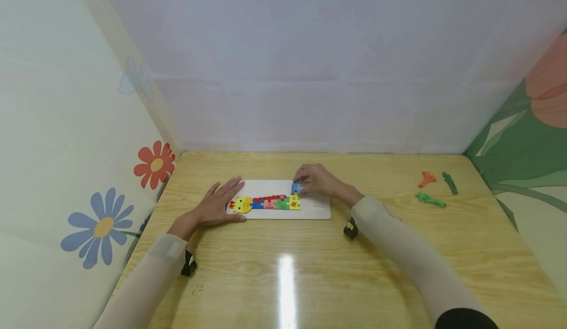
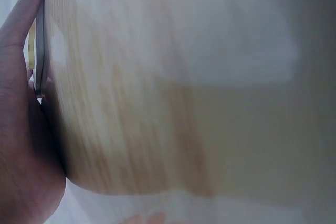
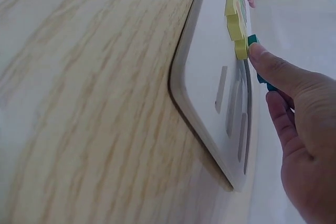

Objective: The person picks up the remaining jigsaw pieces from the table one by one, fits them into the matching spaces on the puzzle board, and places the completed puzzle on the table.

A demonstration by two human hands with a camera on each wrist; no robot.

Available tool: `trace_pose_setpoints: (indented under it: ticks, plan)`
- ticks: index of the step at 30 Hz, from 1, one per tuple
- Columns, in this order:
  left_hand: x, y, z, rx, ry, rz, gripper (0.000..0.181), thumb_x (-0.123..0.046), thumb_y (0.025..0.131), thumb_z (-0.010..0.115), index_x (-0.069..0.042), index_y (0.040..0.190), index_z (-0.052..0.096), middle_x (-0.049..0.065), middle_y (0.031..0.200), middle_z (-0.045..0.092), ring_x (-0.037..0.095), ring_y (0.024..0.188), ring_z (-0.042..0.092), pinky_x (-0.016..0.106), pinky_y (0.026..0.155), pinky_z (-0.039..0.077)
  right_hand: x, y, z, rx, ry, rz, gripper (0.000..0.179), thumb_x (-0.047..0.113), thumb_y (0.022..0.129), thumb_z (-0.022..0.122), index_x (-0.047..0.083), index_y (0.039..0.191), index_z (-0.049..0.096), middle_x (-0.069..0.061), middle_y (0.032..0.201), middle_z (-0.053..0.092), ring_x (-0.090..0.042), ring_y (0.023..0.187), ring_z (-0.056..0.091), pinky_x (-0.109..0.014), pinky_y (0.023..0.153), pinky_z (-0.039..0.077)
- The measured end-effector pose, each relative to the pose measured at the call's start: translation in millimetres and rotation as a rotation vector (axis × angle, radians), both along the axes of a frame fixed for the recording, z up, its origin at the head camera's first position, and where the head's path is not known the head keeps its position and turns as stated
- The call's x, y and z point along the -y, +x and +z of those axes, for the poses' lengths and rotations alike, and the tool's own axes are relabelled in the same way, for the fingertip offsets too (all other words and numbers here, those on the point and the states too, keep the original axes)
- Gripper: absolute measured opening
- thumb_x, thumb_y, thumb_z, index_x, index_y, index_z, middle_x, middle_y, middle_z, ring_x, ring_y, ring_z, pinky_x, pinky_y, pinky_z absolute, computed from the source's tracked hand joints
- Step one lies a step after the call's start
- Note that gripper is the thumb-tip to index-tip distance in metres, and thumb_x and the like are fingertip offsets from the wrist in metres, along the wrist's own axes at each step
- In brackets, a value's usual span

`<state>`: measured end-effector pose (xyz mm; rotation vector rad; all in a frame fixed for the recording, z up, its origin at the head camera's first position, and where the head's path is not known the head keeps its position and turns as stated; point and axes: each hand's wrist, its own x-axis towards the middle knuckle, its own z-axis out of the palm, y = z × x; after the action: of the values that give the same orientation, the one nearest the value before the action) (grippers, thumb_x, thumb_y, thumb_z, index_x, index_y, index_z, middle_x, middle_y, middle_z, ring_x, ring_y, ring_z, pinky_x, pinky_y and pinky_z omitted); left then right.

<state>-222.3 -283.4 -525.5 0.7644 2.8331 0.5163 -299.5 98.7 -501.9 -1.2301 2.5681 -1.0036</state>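
A white board (image 1: 266, 214) lies on the wooden table, bearing a giraffe puzzle with a yellow head (image 1: 241, 205) at its left end. Blue, pink and green pieces join the head to a yellow piece (image 1: 293, 202). My left hand (image 1: 215, 204) rests on the board's left end with fingers spread; in the left wrist view its thumb (image 2: 21, 17) lies along the board's edge. With thumb and fingertips, my right hand (image 1: 321, 181) pinches a blue puzzle piece (image 1: 295, 188) right beside the yellow one. Narrow slots (image 3: 222, 88) show in the board's bare right part.
On the table's right side lie three small pieces: an orange one (image 1: 427, 179), a light green one (image 1: 430, 200) and a dark green one (image 1: 450, 183). A pale cloth wall (image 1: 310, 73) stands behind the table, with flower-printed sheets (image 1: 104, 228) at the sides.
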Motion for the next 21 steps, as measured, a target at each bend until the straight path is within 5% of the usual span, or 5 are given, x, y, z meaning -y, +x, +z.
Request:
trace_pose_setpoints:
  ticks: [21]
  plan:
    - [-0.5,0.6,-0.3,0.001,0.003,0.003,0.114,-0.065,0.087,0.076,-0.011,0.170,0.021,0.011,0.178,0.014,0.035,0.164,0.011,0.064,0.128,-0.001,-1.7,-4.8,-3.9,0.004,0.016,0.022,0.041,0.019,0.080,0.094,0.004,0.115,0.079,-0.008,0.114,0.075,-0.020,0.104,0.070,-0.031,0.096,0.058]
